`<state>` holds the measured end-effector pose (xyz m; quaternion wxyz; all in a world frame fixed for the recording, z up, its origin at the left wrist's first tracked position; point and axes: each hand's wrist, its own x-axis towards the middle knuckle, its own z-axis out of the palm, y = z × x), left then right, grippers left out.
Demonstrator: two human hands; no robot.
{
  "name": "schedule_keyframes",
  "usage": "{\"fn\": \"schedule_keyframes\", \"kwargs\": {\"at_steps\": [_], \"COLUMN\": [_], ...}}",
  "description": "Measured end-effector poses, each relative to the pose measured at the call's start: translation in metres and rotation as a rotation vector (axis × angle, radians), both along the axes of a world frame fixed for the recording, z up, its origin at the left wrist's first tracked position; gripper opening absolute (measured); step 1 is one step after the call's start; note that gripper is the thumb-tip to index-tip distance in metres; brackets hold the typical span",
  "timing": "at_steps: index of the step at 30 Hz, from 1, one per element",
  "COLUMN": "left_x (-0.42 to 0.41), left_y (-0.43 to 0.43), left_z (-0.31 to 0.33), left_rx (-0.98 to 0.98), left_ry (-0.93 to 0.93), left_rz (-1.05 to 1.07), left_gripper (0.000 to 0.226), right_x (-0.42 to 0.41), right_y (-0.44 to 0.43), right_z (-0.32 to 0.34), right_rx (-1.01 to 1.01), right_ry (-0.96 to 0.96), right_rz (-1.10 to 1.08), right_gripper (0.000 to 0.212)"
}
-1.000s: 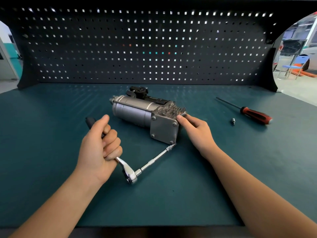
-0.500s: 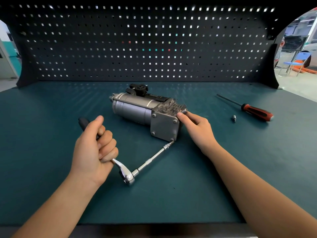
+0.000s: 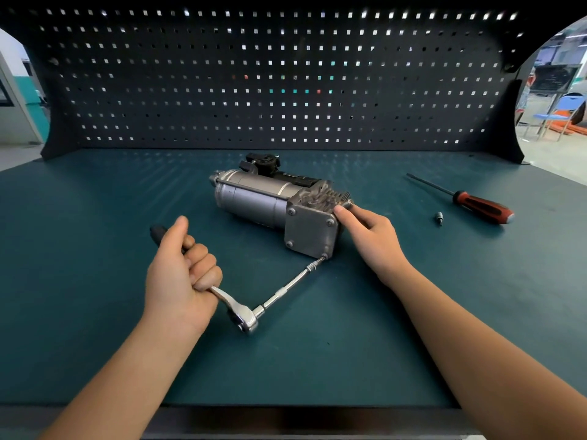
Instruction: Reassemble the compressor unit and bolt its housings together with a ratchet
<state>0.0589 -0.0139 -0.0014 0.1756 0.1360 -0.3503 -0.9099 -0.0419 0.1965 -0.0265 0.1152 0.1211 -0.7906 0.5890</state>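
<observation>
A silver compressor unit (image 3: 254,198) lies on its side in the middle of the green bench, its square end plate (image 3: 309,230) facing me. My left hand (image 3: 181,274) grips the black handle of a ratchet (image 3: 244,319). The ratchet's long extension (image 3: 292,284) runs up to the bolt at the end plate's lower right corner. My right hand (image 3: 371,236) rests against the right side of the compressor, its thumb and fingers touching the housing by a small fitting at the top corner.
A red-handled screwdriver (image 3: 476,204) lies at the right of the green bench top (image 3: 95,249), with a small loose bit (image 3: 439,216) beside it. A black pegboard (image 3: 286,84) closes off the back. The bench's front edge runs just below my forearms.
My left hand has swung the ratchet handle a little away from me and to the left, so the extension's socket now sits on the corner bolt. My right hand has stayed on the compressor.
</observation>
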Motion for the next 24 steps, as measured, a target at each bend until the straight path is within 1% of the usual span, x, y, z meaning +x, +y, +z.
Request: {"fn": "schedule_keyframes", "kwargs": {"at_steps": [3,6,7,9,10,11,12,13,18,21,24], "left_x": [0.000,0.000,0.000,0.001,0.002,0.002,0.002,0.001,-0.002,0.000,-0.004], "left_y": [-0.002,-0.001,0.001,0.004,0.006,0.007,0.008,0.008,0.007,0.007,0.000], "left_z": [-0.005,-0.007,-0.007,-0.007,-0.007,-0.006,-0.006,-0.005,-0.003,-0.006,-0.009], "left_rx": [0.236,0.312,0.305,0.250,0.223,0.205,0.194,0.186,0.135,0.066,0.019], "left_ry": [-0.037,-0.026,-0.018,-0.005,-0.003,-0.002,-0.001,-0.001,0.002,-0.015,-0.035], "left_rz": [-0.010,-0.001,0.005,0.012,0.012,0.011,0.011,0.011,0.002,0.007,-0.022], "left_gripper": [0.042,0.045,0.045,0.044,0.043,0.042,0.042,0.042,0.040,0.037,0.037], "right_x": [-0.001,-0.004,-0.004,-0.004,-0.003,-0.002,-0.002,-0.002,-0.002,-0.002,0.001], "right_y": [0.000,0.001,0.001,0.002,0.004,0.005,0.006,0.007,0.005,0.006,0.005], "right_z": [-0.001,-0.003,-0.003,-0.004,-0.004,-0.004,-0.004,-0.005,-0.004,-0.003,-0.002], "right_rx": [0.019,0.006,-0.002,-0.011,-0.011,-0.009,-0.001,0.017,0.054,0.101,0.092], "right_ry": [-0.001,-0.040,-0.063,-0.116,-0.136,-0.147,-0.148,-0.136,-0.073,-0.054,-0.067], "right_rz": [-0.015,0.016,0.038,0.079,0.096,0.111,0.121,0.118,0.090,0.071,0.074], "right_gripper": [0.020,0.019,0.030,0.061,0.073,0.081,0.084,0.083,0.059,0.060,0.061]}}
